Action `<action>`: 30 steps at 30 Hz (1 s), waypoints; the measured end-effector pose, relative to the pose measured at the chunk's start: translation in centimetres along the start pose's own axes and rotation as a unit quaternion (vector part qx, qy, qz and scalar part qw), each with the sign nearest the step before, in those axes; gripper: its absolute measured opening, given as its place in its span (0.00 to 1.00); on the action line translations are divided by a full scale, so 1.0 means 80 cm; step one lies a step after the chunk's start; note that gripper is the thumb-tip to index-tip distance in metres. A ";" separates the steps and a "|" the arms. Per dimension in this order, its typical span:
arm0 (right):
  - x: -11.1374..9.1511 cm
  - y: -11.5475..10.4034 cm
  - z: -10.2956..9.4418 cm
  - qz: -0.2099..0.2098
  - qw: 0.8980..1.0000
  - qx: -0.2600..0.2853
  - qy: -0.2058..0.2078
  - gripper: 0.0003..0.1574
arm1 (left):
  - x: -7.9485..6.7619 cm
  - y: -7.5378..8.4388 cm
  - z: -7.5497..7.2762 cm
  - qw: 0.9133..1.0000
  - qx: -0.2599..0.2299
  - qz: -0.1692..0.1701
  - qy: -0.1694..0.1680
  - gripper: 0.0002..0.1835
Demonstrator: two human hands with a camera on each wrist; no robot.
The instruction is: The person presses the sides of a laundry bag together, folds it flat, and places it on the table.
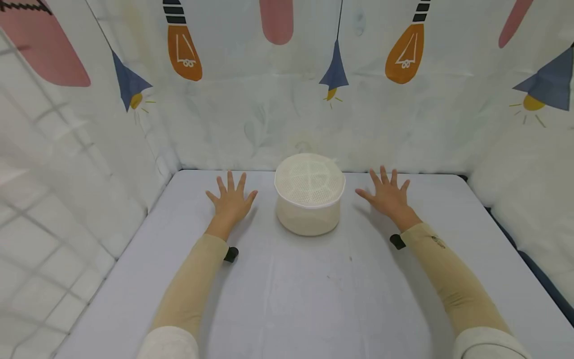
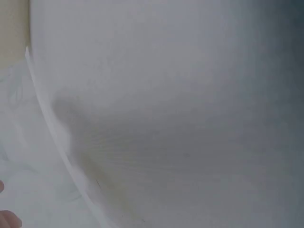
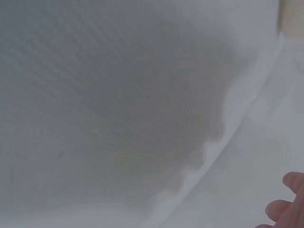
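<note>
A cream round container with a mesh top and white rim [image 1: 309, 199] stands near the table's back edge, between the two hands. To its left, my left hand [image 1: 230, 202] is stretched forward with fingers spread, apart from the container and holding nothing. On the other side, my right hand [image 1: 389, 197] has its fingers spread too, also apart from it. In the left wrist view, fingertips [image 2: 8, 219] show at the lower left corner. Fingertips [image 3: 280, 209] appear at the lower right of the right wrist view. What the container holds is hidden.
The white table [image 1: 309, 299] spreads out in front of me. A white curtain [image 1: 287, 114] printed with lamps and bulbs hangs behind its back edge and continues along both sides. A black wrist device [image 1: 231, 254] sits under the left forearm, another [image 1: 397, 242] by the right.
</note>
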State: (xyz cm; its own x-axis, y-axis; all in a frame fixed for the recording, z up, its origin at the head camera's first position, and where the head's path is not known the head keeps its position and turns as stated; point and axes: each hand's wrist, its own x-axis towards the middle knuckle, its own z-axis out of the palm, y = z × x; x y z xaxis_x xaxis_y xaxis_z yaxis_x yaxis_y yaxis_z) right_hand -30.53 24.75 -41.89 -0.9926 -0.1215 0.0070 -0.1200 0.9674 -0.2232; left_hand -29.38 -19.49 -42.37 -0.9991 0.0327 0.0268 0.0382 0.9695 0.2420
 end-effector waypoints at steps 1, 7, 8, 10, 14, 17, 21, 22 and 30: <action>0.000 0.000 0.000 0.000 1.000 0.001 0.000 0.62 | 0.000 0.000 0.000 1.000 -0.001 0.001 0.000 0.42; -0.003 -0.002 0.000 -0.006 1.000 0.008 0.009 0.57 | -0.002 -0.001 0.000 1.000 -0.004 0.003 0.002 0.42; -0.003 -0.002 0.000 -0.008 1.000 0.009 0.011 0.57 | -0.002 -0.002 0.000 1.000 -0.003 0.003 0.001 0.42; -0.005 -0.003 -0.001 -0.009 1.000 0.008 0.011 0.57 | -0.004 -0.002 0.000 1.000 -0.002 0.002 0.000 0.41; -0.010 -0.004 -0.004 -0.011 1.000 0.006 0.008 0.59 | -0.005 -0.001 -0.002 1.000 0.001 0.008 0.001 0.41; -0.014 -0.007 -0.008 -0.014 1.000 0.008 0.006 0.59 | -0.006 0.002 -0.004 1.000 0.008 0.016 0.007 0.41; -0.019 -0.012 -0.015 -0.021 1.000 0.009 0.004 0.59 | -0.007 0.008 -0.009 1.000 0.012 0.021 0.013 0.41; -0.019 -0.013 -0.017 -0.023 1.000 0.008 0.003 0.59 | -0.008 0.009 -0.011 1.000 0.012 0.021 0.014 0.41; -0.023 -0.019 -0.025 -0.038 0.999 0.013 0.002 0.58 | -0.014 0.015 -0.021 1.000 -0.004 0.021 0.011 0.41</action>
State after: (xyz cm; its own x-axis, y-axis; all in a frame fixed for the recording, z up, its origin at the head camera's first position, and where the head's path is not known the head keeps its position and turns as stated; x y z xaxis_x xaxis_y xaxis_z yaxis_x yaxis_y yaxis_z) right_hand -28.59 23.92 -39.64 -0.9806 -0.1940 0.0297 -0.1952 0.9493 -0.2466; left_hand -28.19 -18.81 -40.46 -0.9960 0.0678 0.0581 0.0801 0.9655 0.2476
